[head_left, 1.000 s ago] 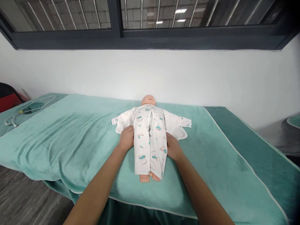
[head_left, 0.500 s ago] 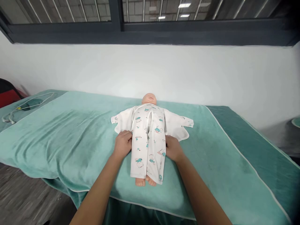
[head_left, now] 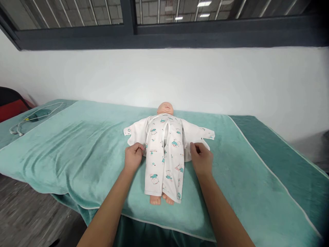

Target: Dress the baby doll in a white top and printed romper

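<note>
A baby doll [head_left: 166, 108] lies on its back, head toward the wall. A white long-sleeved baby shirt [head_left: 194, 131] is spread out on both sides of it, sleeves stretched outward. White baby pants [head_left: 154, 164] with a green cartoon print cover its front from neck to ankles, and two bare feet [head_left: 155, 200] stick out below. My left hand [head_left: 133, 158] is closed in a pinch at the shirt's lower edge, beside the pants' left side. On the other side, my right hand [head_left: 202, 158] pinches the shirt's lower right part, its fingertips curled over the cloth.
A light green blanket [head_left: 77, 147] covers the bed, with darker green cloth [head_left: 277, 147] at the right. A white cord [head_left: 38, 115] lies at the far left near a red and black object [head_left: 11, 106]. Behind rise a white wall [head_left: 164, 75] and a dark window frame [head_left: 164, 40].
My right hand has moved right, away from the pants' edge and onto the shirt's flap, whose lower edge has shifted. My left hand stays nearly in place, its fingers a little more pinched.
</note>
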Demonstrator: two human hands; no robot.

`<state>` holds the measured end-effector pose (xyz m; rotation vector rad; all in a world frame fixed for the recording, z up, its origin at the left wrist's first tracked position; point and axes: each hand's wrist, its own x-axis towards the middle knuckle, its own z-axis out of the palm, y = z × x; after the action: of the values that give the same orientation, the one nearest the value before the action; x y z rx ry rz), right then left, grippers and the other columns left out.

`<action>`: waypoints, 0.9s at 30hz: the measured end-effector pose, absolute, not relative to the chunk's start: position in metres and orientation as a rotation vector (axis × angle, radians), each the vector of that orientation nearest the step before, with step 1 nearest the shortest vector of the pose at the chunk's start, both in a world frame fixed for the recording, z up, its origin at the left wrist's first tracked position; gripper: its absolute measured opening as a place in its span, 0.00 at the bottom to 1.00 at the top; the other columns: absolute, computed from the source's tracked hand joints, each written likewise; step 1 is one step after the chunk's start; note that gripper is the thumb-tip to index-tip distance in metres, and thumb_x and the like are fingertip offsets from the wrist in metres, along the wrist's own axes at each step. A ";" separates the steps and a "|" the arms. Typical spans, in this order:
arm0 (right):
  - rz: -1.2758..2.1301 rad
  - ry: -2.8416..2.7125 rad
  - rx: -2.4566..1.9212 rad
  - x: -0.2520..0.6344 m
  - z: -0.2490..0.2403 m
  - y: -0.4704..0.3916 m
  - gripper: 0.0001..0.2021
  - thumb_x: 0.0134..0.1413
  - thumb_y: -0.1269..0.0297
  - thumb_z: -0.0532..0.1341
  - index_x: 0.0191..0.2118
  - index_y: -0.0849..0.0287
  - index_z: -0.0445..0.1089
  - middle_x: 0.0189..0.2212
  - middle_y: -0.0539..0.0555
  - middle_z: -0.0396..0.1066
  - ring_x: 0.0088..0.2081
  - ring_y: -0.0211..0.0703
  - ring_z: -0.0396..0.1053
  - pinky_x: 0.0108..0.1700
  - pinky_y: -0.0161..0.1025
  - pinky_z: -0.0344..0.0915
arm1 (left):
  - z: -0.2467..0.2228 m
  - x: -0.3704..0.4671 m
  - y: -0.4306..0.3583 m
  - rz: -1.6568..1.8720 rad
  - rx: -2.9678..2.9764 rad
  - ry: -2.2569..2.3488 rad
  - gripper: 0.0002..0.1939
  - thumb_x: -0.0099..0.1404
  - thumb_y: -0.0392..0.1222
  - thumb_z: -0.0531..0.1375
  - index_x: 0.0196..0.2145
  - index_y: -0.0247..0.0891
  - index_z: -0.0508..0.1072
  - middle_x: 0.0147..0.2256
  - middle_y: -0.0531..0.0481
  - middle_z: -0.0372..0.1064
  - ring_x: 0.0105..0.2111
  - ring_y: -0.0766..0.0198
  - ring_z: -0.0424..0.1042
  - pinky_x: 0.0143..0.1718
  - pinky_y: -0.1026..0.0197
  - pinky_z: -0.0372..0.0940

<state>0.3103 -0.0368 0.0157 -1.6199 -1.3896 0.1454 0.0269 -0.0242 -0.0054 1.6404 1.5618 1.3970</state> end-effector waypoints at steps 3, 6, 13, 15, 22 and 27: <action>-0.058 -1.326 -1.746 0.324 0.008 -0.029 0.15 0.60 0.52 0.55 0.36 0.59 0.72 0.38 0.61 0.74 0.42 0.54 0.69 0.47 0.49 0.64 | -0.006 0.026 -0.022 1.470 1.504 1.585 0.11 0.52 0.31 0.50 0.21 0.40 0.70 0.16 0.56 0.64 0.20 0.66 0.64 0.25 0.64 0.59; -0.156 -1.273 -1.948 0.332 0.002 -0.026 0.21 0.57 0.49 0.58 0.47 0.62 0.71 0.50 0.71 0.70 0.52 0.65 0.65 0.52 0.60 0.61 | -0.008 0.025 -0.020 1.536 1.361 1.584 0.11 0.51 0.31 0.50 0.22 0.40 0.70 0.17 0.55 0.64 0.21 0.65 0.64 0.25 0.64 0.59; 0.193 -1.298 -2.343 0.357 0.020 -0.017 0.24 0.54 0.52 0.57 0.50 0.64 0.72 0.45 0.71 0.73 0.47 0.66 0.71 0.46 0.55 0.64 | -0.009 0.024 -0.013 1.610 1.184 1.568 0.10 0.52 0.32 0.50 0.22 0.39 0.69 0.20 0.54 0.65 0.23 0.66 0.65 0.27 0.63 0.60; 0.325 -1.316 -2.373 0.367 0.026 -0.008 0.18 0.50 0.54 0.59 0.41 0.62 0.75 0.38 0.65 0.75 0.42 0.62 0.72 0.42 0.51 0.65 | -0.009 0.024 -0.009 1.585 1.218 1.576 0.10 0.52 0.32 0.50 0.22 0.39 0.69 0.20 0.55 0.66 0.23 0.66 0.65 0.27 0.63 0.59; 0.590 -1.146 -1.459 0.336 0.063 0.012 0.16 0.47 0.51 0.64 0.36 0.59 0.70 0.30 0.50 0.71 0.34 0.44 0.68 0.36 0.41 0.65 | -0.011 0.025 -0.004 1.550 1.267 1.609 0.10 0.51 0.32 0.49 0.21 0.40 0.68 0.19 0.55 0.65 0.22 0.65 0.65 0.27 0.63 0.59; 0.607 -1.664 -1.298 0.272 0.104 -0.011 0.08 0.57 0.56 0.60 0.37 0.55 0.68 0.45 0.53 0.75 0.47 0.50 0.71 0.50 0.48 0.66 | -0.011 0.025 -0.004 1.518 1.321 1.634 0.10 0.52 0.33 0.49 0.21 0.40 0.68 0.20 0.55 0.66 0.22 0.65 0.65 0.28 0.63 0.59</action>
<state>0.2724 -0.0106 0.1035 -1.2979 -1.6636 0.6073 0.0249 -0.0042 -0.0106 1.3209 1.6335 1.5181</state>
